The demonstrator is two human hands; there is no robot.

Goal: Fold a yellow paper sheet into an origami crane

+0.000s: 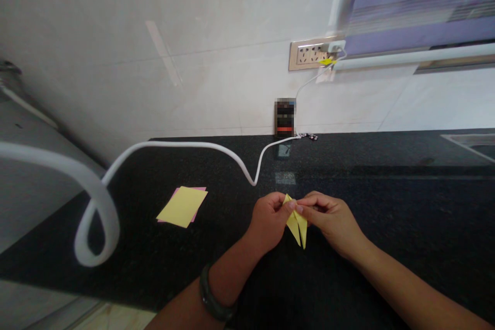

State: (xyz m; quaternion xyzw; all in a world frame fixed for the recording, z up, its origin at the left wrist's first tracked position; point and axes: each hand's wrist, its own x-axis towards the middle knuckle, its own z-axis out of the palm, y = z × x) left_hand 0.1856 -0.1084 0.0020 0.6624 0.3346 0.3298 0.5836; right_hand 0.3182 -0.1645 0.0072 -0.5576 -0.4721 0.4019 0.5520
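Both hands up, lower centre of the frame, working one small folded yellow paper [294,227] just right of the middle. Left hand [270,221]: thumb and fingers together, clamped on the paper's upper left side, thumb across the front near the top. Right hand [336,221]: thumb and index tips pinched on its upper right edge, other fingers curled behind, exact grip there can't tell. The two thumbs nearly meet; whether they touch, can't tell. Paper has a pointed top and two narrow points hanging down, slit between them; held over the dark countertop [147,263], contact with it unclear.

Step in hand, as judged: folding or pressing a crease at the upper part, slim shape already made. Next move seems to call for one hand to keep the layers steady and the other to line up the edges and press firmly; careless pressure could skew the slit or the points.

Left of centre, well apart from the hands: yellow sheet [183,207] lying on a pink sheet [194,218], unfolded, no hand on them. Dark bracelet [207,291] on left wrist, bottom of frame. White cable [185,144] loops in from the left edge
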